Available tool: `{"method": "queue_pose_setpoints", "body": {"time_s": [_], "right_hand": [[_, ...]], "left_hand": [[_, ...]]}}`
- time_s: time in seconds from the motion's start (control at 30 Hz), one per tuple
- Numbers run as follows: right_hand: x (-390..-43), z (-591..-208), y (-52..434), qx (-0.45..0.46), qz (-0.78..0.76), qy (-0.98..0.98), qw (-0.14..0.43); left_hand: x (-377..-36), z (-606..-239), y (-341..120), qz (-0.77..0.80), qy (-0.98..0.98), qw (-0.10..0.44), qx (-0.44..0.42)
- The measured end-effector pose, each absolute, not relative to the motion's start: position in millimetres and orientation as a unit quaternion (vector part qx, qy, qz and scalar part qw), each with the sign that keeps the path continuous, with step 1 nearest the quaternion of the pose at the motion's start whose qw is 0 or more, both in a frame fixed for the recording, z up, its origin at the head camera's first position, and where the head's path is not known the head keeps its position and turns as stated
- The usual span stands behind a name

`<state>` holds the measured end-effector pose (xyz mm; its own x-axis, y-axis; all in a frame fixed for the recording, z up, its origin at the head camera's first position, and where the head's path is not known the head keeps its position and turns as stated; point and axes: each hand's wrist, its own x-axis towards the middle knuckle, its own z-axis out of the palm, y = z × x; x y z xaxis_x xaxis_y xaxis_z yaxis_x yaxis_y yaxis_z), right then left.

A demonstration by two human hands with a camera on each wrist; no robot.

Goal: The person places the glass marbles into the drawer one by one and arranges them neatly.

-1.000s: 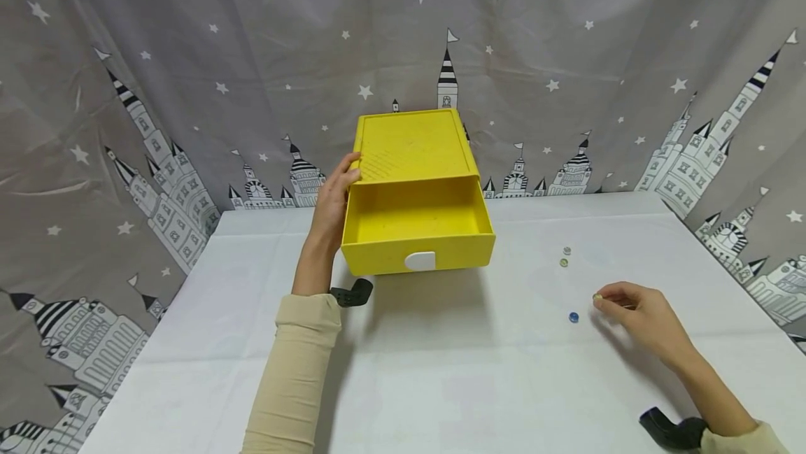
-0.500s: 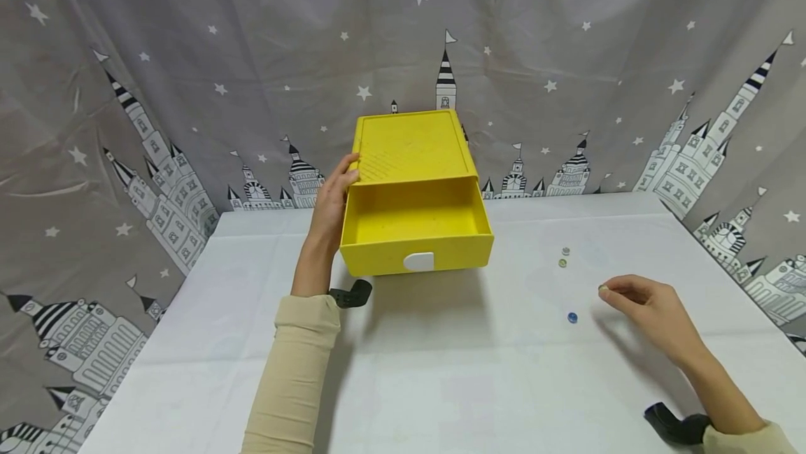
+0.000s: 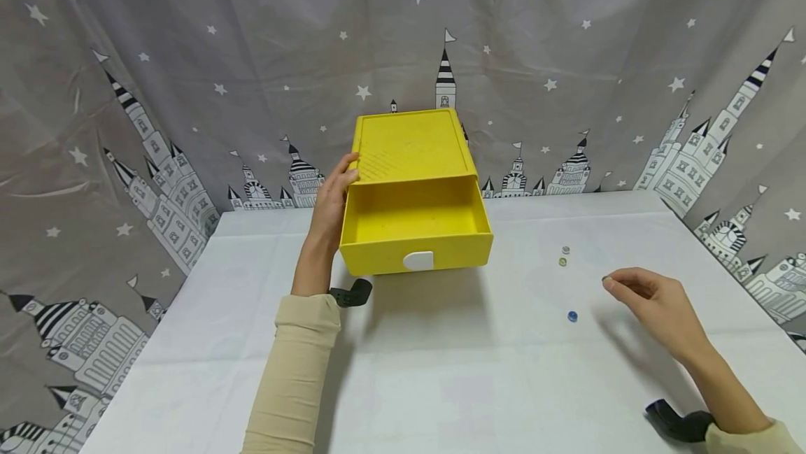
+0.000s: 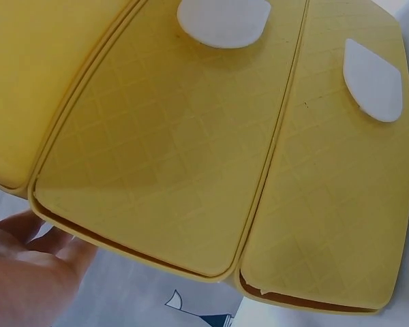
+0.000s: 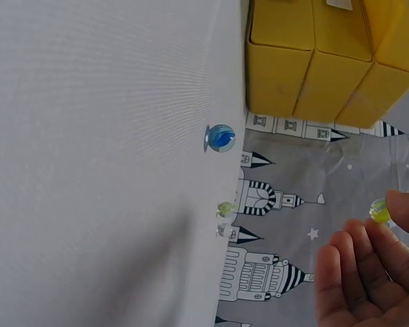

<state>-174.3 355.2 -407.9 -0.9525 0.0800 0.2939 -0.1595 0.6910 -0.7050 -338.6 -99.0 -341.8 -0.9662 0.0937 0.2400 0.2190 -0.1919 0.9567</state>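
A yellow plastic drawer unit [image 3: 412,146] stands on the table, its top drawer [image 3: 417,253] pulled out and bare inside. My left hand [image 3: 329,206] rests against the unit's left side, fingertips at the upper edge. In the left wrist view two lower drawers [image 4: 157,136] are shut, each with a white handle [image 4: 225,20]. My right hand [image 3: 658,310] pinches a yellow-green glass marble [image 5: 380,210] between thumb and forefinger, raised over the table's right side. A blue marble [image 3: 572,316] lies to the left of that hand. Beyond it lie a green marble [image 3: 563,261] and a clear marble [image 3: 565,250].
A white cloth [image 3: 504,384] covers the table. Behind it hangs a grey curtain [image 3: 535,41] printed with castles and stars, close to the drawer unit's back. Black camera mounts are strapped to both wrists.
My right hand has moved slightly right and away from me, carrying the pinched marble farther from the blue one. The left hand and the drawer unit stay in place.
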Motion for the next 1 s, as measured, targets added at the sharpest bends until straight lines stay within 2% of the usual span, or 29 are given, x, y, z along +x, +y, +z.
{"method": "queue_pose_setpoints", "body": {"time_s": [1.0], "right_hand": [[-174, -387, 347, 0.024, 0.410, -0.892, 0.188]], "left_hand": [[-338, -342, -99, -0.767, -0.628, 0.043, -0.125]]}}
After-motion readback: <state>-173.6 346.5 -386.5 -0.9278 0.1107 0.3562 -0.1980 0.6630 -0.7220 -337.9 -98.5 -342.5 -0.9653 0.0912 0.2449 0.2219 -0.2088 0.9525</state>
